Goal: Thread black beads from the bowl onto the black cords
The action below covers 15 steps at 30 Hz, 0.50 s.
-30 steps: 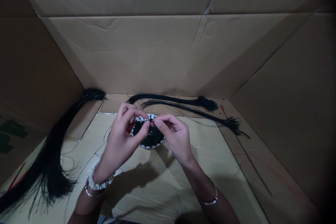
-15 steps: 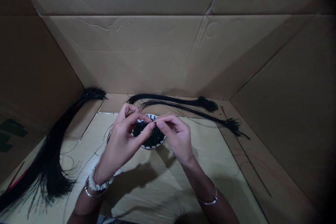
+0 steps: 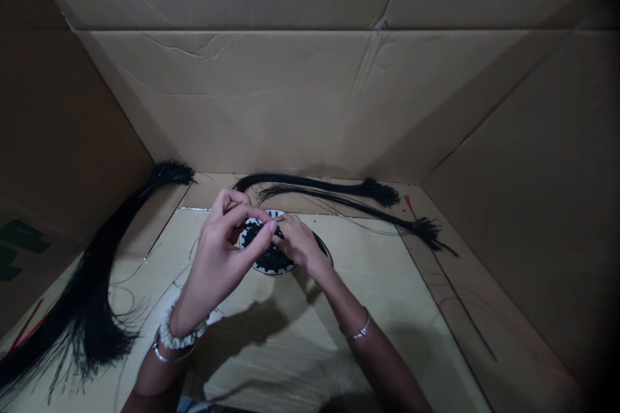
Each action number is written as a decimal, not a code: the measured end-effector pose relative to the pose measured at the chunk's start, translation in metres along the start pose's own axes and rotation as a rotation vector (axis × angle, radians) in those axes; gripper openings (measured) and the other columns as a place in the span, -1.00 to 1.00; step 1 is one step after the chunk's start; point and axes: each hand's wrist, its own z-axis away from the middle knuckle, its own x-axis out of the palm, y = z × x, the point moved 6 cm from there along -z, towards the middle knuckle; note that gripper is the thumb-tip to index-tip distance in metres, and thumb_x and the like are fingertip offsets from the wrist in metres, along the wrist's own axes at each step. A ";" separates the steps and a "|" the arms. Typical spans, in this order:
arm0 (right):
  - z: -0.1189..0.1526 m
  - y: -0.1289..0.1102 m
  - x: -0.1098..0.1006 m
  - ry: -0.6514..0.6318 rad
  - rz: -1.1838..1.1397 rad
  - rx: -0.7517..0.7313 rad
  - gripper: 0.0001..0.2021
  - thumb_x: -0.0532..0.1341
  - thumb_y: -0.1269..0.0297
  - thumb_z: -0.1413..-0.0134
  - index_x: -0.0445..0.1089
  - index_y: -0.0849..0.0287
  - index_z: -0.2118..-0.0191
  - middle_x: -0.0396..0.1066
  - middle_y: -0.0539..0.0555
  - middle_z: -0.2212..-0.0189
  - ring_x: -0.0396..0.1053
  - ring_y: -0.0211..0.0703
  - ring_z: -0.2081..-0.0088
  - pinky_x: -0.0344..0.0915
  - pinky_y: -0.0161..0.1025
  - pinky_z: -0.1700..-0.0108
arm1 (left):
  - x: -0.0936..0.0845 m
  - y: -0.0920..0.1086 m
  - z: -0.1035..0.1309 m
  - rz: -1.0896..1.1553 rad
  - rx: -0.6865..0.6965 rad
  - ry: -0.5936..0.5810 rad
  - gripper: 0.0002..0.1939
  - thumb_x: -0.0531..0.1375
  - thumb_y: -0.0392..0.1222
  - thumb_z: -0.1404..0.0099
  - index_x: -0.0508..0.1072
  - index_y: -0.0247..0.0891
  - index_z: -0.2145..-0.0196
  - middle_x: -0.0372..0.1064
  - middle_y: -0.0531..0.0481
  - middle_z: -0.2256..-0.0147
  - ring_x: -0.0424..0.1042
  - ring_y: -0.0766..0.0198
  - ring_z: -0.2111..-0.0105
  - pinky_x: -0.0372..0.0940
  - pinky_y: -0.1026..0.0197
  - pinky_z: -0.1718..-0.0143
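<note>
Over a patterned white-and-dark bowl full of small black pieces, my left hand pinches with thumb and forefinger. What lies in that pinch is too small to make out. My right hand is at the bowl's right side, its fingers bent and brought up against the left fingertips. Its fingertips are partly hidden, and so is whatever they hold. Beside the right wrist a thin dark curved line shows; I cannot tell whether it is a strand or an edge.
A thick bundle of black strands lies along the left. Two thinner bundles, an upper one and a lower one, lie behind the bowl. A thin dark stick is at the right. Cardboard walls enclose the pale board.
My right hand has moved left and turned over, its fingers now bent across the bowl. My left hand has shifted slightly left and keeps its pinch.
</note>
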 end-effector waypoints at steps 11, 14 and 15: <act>-0.006 0.013 0.026 -0.145 0.202 0.105 -0.69 0.06 0.43 -0.32 0.56 0.32 0.07 0.53 0.39 0.04 0.44 0.19 -0.03 0.33 -0.12 -0.01 | 0.001 0.001 0.000 -0.016 0.017 -0.007 -0.95 0.30 -0.17 -0.32 0.56 -0.16 0.28 0.22 -0.03 0.24 0.24 0.31 0.38 0.10 0.31 0.55; -0.008 0.016 0.025 -0.133 0.206 0.094 -0.71 0.13 0.37 -0.30 0.53 0.30 0.00 0.52 0.38 0.01 0.43 0.21 -0.06 0.32 -0.11 -0.03 | 0.001 0.001 0.001 -0.013 0.023 -0.007 -0.96 0.30 -0.18 -0.32 0.56 -0.15 0.27 0.22 -0.02 0.24 0.26 0.30 0.36 0.12 0.31 0.54; -0.008 0.017 0.025 -0.128 0.204 0.084 -0.70 0.18 0.35 -0.27 0.50 0.29 -0.05 0.50 0.38 -0.03 0.40 0.23 -0.10 0.30 -0.10 -0.07 | 0.001 0.001 0.001 -0.012 0.023 -0.008 -0.96 0.30 -0.18 -0.32 0.56 -0.15 0.26 0.23 -0.02 0.24 0.27 0.29 0.35 0.13 0.31 0.53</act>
